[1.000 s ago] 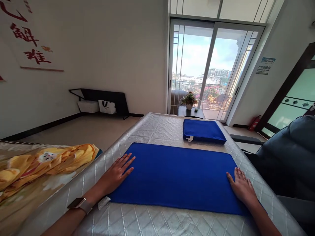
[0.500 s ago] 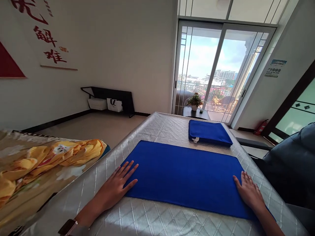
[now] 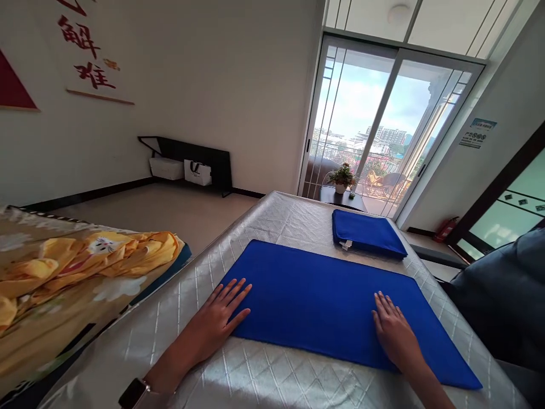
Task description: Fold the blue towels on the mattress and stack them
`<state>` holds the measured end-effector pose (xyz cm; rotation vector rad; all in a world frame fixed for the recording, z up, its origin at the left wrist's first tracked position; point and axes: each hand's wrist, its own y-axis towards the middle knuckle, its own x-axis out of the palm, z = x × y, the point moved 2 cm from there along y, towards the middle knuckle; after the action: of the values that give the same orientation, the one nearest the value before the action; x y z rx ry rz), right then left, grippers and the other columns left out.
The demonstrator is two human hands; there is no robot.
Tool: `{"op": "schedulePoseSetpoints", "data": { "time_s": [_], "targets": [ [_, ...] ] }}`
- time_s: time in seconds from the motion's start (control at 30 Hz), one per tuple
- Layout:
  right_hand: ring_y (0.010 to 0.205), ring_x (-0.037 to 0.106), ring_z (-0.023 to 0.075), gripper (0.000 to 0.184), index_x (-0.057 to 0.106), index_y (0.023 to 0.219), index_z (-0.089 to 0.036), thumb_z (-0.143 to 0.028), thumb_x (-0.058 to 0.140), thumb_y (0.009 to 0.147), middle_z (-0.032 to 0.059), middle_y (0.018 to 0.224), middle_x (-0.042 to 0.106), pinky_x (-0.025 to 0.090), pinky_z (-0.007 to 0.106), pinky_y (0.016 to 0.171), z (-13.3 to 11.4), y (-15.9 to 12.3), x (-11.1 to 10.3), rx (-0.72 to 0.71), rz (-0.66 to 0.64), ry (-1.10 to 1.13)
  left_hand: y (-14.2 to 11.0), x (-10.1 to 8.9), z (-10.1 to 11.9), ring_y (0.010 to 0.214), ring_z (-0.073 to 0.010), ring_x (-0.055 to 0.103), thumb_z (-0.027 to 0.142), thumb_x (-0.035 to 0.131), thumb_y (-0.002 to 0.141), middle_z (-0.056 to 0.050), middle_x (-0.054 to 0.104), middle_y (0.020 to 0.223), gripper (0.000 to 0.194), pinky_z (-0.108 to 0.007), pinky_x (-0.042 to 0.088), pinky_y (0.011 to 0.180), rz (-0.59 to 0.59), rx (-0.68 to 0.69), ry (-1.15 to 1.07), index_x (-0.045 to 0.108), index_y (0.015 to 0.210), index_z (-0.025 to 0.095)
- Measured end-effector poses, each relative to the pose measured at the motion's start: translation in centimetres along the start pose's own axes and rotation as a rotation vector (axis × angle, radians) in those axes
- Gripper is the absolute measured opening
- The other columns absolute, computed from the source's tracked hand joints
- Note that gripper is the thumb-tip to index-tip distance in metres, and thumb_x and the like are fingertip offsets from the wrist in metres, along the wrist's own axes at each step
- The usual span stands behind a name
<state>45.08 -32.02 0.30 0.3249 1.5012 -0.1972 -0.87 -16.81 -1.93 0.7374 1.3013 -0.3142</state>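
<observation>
Both hands, left and right, lie open, fingers slightly spread, on a flat blue cloth covering a silver quilted mattress.

Yellow cartoon-print cloth bunched on floral bedding at far left. Calligraphy scroll with red characters on wall. White box and white bag side by side at black rack. Potted flowers on dark side table, before sliding glass door. Notice on wall; red fire extinguisher below, near frosted glass door. Dark seat at far right.
</observation>
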Motion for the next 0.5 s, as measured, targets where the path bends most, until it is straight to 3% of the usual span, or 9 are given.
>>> {"op": "schedulePoseSetpoints", "data": {
  "time_s": [0.17, 0.27, 0.37, 0.5],
  "targets": [
    [0.155, 0.014, 0.0207, 0.074, 0.023, 0.161, -0.012, -0.056, 0.011, 0.103, 0.0059, 0.168, 0.018, 0.016, 0.040, 0.127, -14.3, -1.2, -4.0, -0.316, -0.208, 0.310, -0.1, 0.5, -0.2, 0.151, -0.0265, 0.032, 0.061, 0.037, 0.103, 0.002, 0.034, 0.164, 0.061, -0.051, 0.025, 0.123, -0.043, -0.025, -0.002, 0.027, 0.158, 0.037],
    [0.156, 0.003, 0.0227, 0.078, 0.015, 0.162, -0.010, -0.060, 0.010, 0.103, 0.0079, 0.169, 0.006, 0.009, 0.044, 0.128, -20.4, -1.2, -5.0, -0.448, -0.251, 0.399, -0.1, 0.5, -0.2, 0.151, -0.0269, 0.032, 0.062, 0.038, 0.102, 0.001, 0.035, 0.164, 0.062, -0.052, 0.025, 0.123, -0.041, -0.026, 0.001, 0.028, 0.158, 0.037],
    [0.156, -0.004, 0.0241, 0.080, 0.010, 0.162, -0.009, -0.062, 0.012, 0.102, 0.0096, 0.169, 0.000, 0.003, 0.047, 0.127, -23.6, -0.7, -4.6, -0.482, -0.250, 0.443, -0.2, 0.3, -0.1, 0.150, -0.0265, 0.034, 0.061, 0.040, 0.102, 0.000, 0.037, 0.163, 0.061, -0.051, 0.025, 0.123, -0.010, -0.019, 0.004, 0.030, 0.157, 0.038],
    [0.156, -0.005, 0.0237, 0.078, 0.010, 0.162, -0.010, -0.061, 0.012, 0.102, 0.0089, 0.169, -0.001, 0.002, 0.049, 0.127, -23.5, -0.8, -3.3, -0.463, -0.257, 0.456, -0.1, 0.0, 0.0, 0.148, -0.0262, 0.037, 0.062, 0.042, 0.101, 0.000, 0.040, 0.162, 0.061, -0.050, 0.026, 0.123, 0.009, -0.011, 0.002, 0.032, 0.157, 0.038]
  ]
}}
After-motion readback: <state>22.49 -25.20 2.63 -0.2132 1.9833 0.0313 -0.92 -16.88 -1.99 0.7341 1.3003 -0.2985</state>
